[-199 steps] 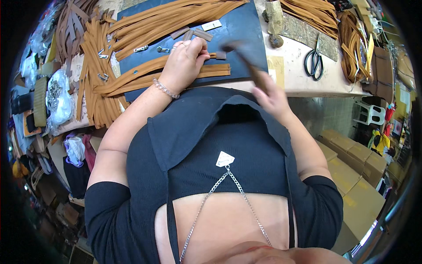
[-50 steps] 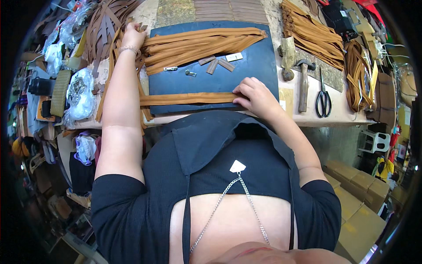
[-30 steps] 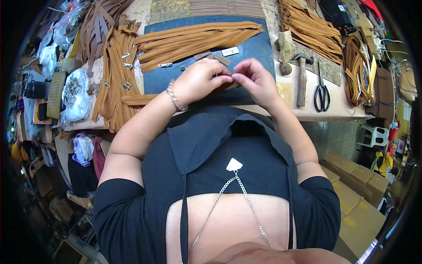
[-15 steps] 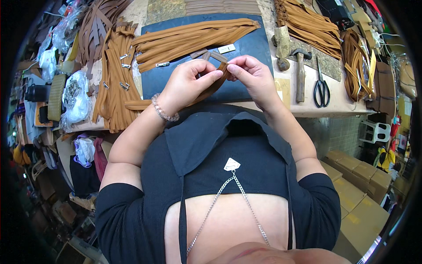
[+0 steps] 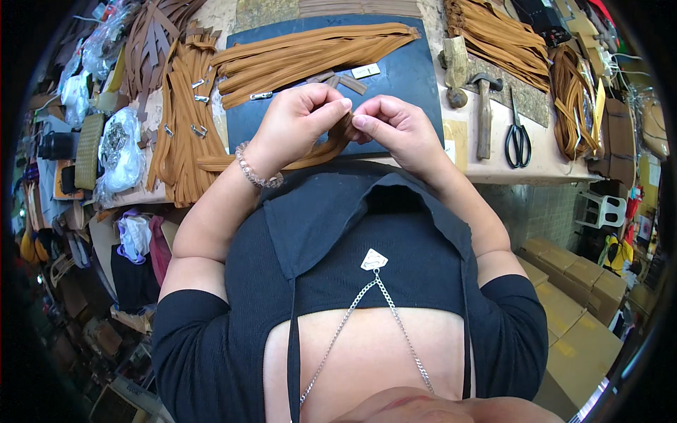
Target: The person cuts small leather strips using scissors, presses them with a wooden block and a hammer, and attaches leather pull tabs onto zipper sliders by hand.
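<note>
My left hand and my right hand come together over the near half of a dark blue mat, fingertips pinched. Both grip the end of a brown zipper, which curves down behind my left wrist. The very end is mostly hidden by my fingers. Just beyond my hands lie short grey-brown strips and a small cream block. More brown zippers are fanned across the mat's far part, with a metal zipper slider at their near edge.
Left of the mat hang bundled brown zippers with loose sliders. On the right lie a hammer, scissors and a wooden-handled tool. More zippers are behind them. Cardboard boxes stand right of me.
My hands have turned slightly and the zipper's end has dropped lower between my fingers, so less of it shows. The view has shifted a little. Both hands keep hold.
</note>
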{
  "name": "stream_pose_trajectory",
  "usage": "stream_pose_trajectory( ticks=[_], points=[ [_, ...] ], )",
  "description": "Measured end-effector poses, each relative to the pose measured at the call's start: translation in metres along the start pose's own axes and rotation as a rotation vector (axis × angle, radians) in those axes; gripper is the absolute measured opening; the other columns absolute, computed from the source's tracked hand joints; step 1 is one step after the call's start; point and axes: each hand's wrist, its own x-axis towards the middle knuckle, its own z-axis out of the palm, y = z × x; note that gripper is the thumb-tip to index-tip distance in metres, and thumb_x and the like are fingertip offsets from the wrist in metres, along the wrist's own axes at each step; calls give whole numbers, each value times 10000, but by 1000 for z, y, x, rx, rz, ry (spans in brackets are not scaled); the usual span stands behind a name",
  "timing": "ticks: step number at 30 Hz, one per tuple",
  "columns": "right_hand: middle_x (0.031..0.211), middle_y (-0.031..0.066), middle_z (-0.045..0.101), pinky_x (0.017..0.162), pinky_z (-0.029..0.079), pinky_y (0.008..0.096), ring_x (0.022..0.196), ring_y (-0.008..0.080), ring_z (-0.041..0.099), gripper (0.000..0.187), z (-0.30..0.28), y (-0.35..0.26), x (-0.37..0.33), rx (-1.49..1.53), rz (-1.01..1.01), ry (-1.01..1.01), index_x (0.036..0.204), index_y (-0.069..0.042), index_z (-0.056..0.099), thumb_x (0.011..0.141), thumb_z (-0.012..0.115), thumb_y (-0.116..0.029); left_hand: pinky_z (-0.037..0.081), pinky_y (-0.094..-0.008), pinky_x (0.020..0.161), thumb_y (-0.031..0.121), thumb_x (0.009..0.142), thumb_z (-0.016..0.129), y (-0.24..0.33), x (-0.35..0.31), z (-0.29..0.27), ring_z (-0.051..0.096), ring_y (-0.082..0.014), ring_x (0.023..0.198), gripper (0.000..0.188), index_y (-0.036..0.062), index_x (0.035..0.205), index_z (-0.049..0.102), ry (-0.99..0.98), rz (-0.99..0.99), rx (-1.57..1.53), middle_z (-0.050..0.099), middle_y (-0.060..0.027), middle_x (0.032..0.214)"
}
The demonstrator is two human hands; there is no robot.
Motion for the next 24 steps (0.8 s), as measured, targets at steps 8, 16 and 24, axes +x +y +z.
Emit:
stream_pose_trajectory(
  ticks=[8,16,24],
  points=[
    [898,51,696,786,514,258,832,113,637,162,-1,-7,-2,50,25,2,1031,-9,662,1007,637,-167,501,-232,771,138,977,684,19,-10,0,603,-64,834,130,8,974,689,-34,-43,-90,683,6,892],
    [955,71,682,809,516,270,837,130,630,204,-7,-3,-3,225,-40,3,1071,3,651,1046,560,-177,477,-218,741,138,943,729,19,-14,-2,578,-43,804,129,25,997,700,-51,-68,-230,667,21,876],
    [946,36,685,801,541,250,862,99,645,170,0,-14,-6,64,-59,44,1052,-3,669,986,672,-160,474,-214,690,157,943,735,18,-15,2,572,-39,765,137,28,978,702,-52,-93,-320,650,33,851]
  ],
)
